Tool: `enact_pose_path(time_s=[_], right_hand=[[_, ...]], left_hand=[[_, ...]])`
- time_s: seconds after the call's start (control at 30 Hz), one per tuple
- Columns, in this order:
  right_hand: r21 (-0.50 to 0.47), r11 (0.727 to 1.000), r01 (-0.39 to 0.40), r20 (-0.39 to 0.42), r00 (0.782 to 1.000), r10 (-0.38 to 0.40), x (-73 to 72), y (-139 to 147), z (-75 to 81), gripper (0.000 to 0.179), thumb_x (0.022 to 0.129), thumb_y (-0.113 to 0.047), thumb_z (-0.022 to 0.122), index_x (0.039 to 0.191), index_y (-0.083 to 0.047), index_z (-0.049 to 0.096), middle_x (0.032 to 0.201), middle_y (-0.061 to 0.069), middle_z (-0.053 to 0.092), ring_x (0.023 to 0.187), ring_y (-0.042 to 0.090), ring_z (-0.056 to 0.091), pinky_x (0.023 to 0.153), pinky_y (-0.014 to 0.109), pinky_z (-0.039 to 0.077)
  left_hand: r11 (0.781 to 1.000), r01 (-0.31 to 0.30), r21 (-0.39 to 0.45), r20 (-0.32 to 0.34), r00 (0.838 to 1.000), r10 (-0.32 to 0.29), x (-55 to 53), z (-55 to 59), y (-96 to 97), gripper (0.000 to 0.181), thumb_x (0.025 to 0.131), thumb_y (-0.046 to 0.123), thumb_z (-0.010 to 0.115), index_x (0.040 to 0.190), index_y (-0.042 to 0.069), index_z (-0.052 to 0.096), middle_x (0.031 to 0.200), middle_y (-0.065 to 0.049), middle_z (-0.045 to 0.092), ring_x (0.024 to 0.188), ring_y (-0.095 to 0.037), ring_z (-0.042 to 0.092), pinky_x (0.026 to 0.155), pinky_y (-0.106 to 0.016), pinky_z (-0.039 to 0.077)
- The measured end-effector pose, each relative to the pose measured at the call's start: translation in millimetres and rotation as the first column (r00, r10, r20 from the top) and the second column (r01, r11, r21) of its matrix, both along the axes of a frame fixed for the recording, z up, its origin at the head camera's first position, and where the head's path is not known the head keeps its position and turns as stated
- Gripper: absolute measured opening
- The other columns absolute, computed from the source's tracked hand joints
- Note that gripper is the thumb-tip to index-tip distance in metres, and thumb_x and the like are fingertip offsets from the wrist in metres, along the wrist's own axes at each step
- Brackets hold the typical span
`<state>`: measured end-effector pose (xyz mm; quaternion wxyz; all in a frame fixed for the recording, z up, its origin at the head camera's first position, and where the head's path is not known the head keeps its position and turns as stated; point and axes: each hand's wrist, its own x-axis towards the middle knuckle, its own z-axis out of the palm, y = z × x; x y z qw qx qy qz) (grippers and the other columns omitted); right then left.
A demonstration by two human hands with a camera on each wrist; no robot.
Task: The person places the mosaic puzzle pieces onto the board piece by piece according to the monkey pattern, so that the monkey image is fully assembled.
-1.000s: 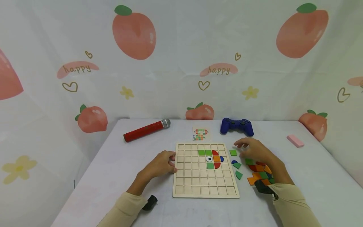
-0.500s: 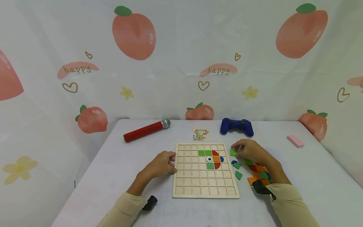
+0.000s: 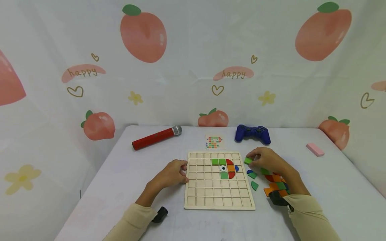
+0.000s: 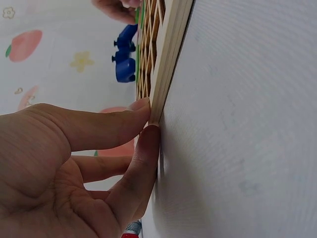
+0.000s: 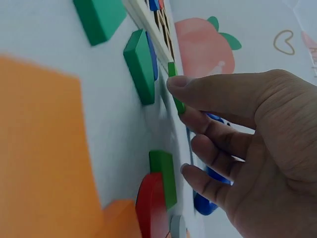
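In the head view, my left hand (image 3: pixel 171 174) holds the left edge of a wooden grid board (image 3: pixel 208 193). The left wrist view has its thumb and a bent finger right at the board's rim (image 4: pixel 171 54). My right hand (image 3: pixel 269 161) pinches a green square tile (image 3: pixel 248 160) between thumb and forefinger, just off the board's right edge. That tile (image 5: pixel 173 69) stands tilted on edge in the right wrist view. On the board, green, red, orange and blue tiles lie around a white eye tile (image 3: pixel 223 168).
Right of the board lie green quarter-round tiles (image 3: pixel 254 185), a blue piece (image 3: pixel 249 171) and a pile of mixed tiles (image 3: pixel 275 186). Behind are a pattern card (image 3: pixel 214 142), a red microphone (image 3: pixel 155 137) and a blue game controller (image 3: pixel 252 133). A pink block (image 3: pixel 315 149) sits far right.
My right hand has come down and left onto the green square tile, which it now pinches and has tilted. The left hand stays at the board's edge.
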<state>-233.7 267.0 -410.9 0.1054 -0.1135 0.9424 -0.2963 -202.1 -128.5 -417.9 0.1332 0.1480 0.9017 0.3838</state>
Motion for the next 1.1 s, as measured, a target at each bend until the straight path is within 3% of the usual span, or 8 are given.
enact_pose_path(time_s=[0.23,0.47,0.77,1.1], right_hand=[[-0.076,0.995,-0.059,-0.052,0.997,0.055,-4.2,-14.2,0.0,0.036,0.088,-0.019,0.081,0.120,-0.004,0.076,0.103,0.006,0.068,0.094,0.023,0.058,0.078,0.036,0.049],[-0.084,0.988,-0.133,-0.092,0.988,0.125,-8.6,-37.3,0.3,0.032,0.089,-0.017,0.081,0.119,-0.008,0.077,0.103,0.003,0.070,0.095,0.021,0.059,0.079,0.037,0.050],[-0.133,0.966,-0.220,-0.091,0.974,0.209,-15.4,-72.5,1.1,0.031,0.090,-0.017,0.081,0.119,-0.007,0.077,0.107,0.004,0.072,0.096,0.021,0.063,0.082,0.038,0.054],[-0.117,0.956,-0.270,-0.085,0.962,0.261,-22.5,-108.1,0.7,0.028,0.091,-0.013,0.081,0.119,-0.011,0.078,0.107,-0.002,0.073,0.106,0.021,0.062,0.091,0.043,0.054]], left_hand=[[1.000,-0.009,-0.005,0.002,1.000,0.009,1.0,1.2,-0.4,0.060,0.082,-0.003,0.087,0.135,-0.011,0.061,0.104,-0.008,0.059,0.091,-0.016,0.062,0.078,-0.030,0.055],[1.000,-0.012,0.017,0.001,1.000,0.012,3.5,5.7,-0.8,0.065,0.081,-0.003,0.088,0.139,-0.012,0.059,0.107,-0.009,0.060,0.092,-0.015,0.063,0.079,-0.032,0.055],[1.000,-0.012,0.002,0.008,1.000,0.012,2.7,5.8,0.3,0.064,0.082,-0.002,0.088,0.139,-0.010,0.060,0.108,-0.009,0.060,0.090,-0.014,0.063,0.078,-0.031,0.055],[1.000,-0.009,0.014,0.013,1.000,0.009,1.5,3.5,-0.5,0.065,0.082,-0.002,0.087,0.140,-0.011,0.059,0.108,-0.008,0.060,0.091,-0.014,0.064,0.078,-0.029,0.054]])
